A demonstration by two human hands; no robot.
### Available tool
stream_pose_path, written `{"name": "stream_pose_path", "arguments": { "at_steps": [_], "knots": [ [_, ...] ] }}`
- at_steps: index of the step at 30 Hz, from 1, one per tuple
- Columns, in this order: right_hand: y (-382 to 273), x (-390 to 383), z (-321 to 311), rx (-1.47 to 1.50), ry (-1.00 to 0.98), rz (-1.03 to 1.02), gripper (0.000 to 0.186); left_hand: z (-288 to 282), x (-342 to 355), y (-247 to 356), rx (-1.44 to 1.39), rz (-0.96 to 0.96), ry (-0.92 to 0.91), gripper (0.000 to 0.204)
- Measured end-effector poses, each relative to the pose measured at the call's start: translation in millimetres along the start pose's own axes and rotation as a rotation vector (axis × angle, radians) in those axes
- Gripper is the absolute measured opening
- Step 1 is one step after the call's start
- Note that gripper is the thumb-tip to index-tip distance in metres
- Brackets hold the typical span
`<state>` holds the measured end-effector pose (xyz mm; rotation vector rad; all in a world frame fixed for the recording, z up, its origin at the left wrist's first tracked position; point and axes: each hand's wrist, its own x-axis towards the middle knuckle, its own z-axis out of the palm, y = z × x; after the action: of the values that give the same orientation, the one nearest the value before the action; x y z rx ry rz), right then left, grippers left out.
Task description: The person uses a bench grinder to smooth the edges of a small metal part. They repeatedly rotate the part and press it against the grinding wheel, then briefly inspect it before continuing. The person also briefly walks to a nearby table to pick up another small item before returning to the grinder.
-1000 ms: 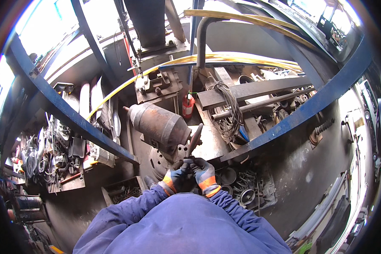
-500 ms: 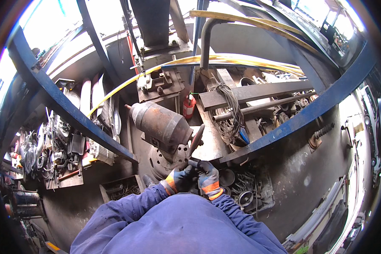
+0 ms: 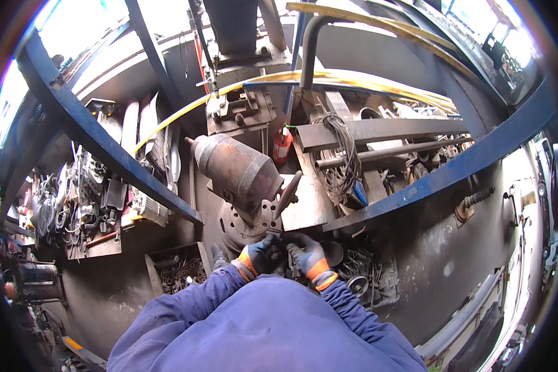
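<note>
My left hand [image 3: 258, 253], in a dark work glove with an orange cuff, is closed at the fingertips around something small and dark, too unclear to name. To its right, my right hand [image 3: 309, 255], gloved alike, has bent fingers a little apart, and I see nothing in them. Just beyond both hands stands a round steel wheel [image 3: 230, 224] with holes around its face. A rusty metal cylinder [image 3: 234, 167] with a tapered end is mounted above it. A brown bar-like handle [image 3: 289, 193] rises beside the cylinder, close to my hands.
A red fire extinguisher [image 3: 282, 146] stands behind the cylinder. Blue steel beams [image 3: 108, 158] slant across both sides. Coiled cable [image 3: 344, 161] hangs over a metal beam on the right. Heaped scrap parts [image 3: 84, 198] lie at left, and a box of metal pieces [image 3: 178, 270] sits nearer.
My right hand has drawn away to the right from my left hand, and its fingers have loosened. My left hand has shifted slightly up. The whole view has tilted a little.
</note>
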<state>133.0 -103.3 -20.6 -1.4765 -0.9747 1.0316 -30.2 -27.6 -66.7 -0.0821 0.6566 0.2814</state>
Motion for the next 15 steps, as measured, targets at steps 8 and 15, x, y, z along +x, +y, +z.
{"name": "stream_pose_path", "arguments": {
  "at_steps": [8,15],
  "knots": [
    [47.7,-35.8,-36.7,0.345,0.081,0.174,0.026,-6.4,-19.6,-6.1,0.381,0.262,0.086,0.031],
    [59.5,-30.7,14.1,0.325,0.382,0.285,0.018,19.1,-29.7,8.0,0.950,0.268,-0.015,0.041]
  ]
}}
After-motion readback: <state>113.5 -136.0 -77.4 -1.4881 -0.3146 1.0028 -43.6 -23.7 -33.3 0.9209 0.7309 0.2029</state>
